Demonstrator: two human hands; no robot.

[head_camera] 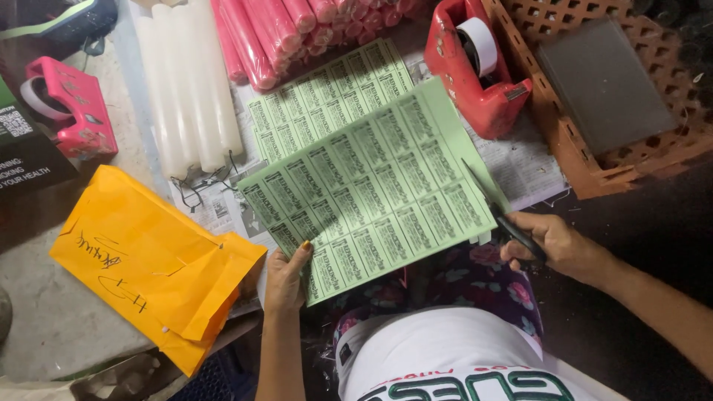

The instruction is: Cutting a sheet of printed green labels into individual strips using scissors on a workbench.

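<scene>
My green label sheet [379, 189] lies angled over the surface, below the white candles [189, 82]. My left grip [286, 278] pinches its bottom edge; my right grip [553, 245] holds scissors [505, 219] cutting its right edge.

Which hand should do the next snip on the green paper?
Probably the right hand: it already grips the dark scissors, whose blades sit at the right edge of the green printed label sheet. The left hand pinches the sheet's bottom edge, holding it up.
</scene>
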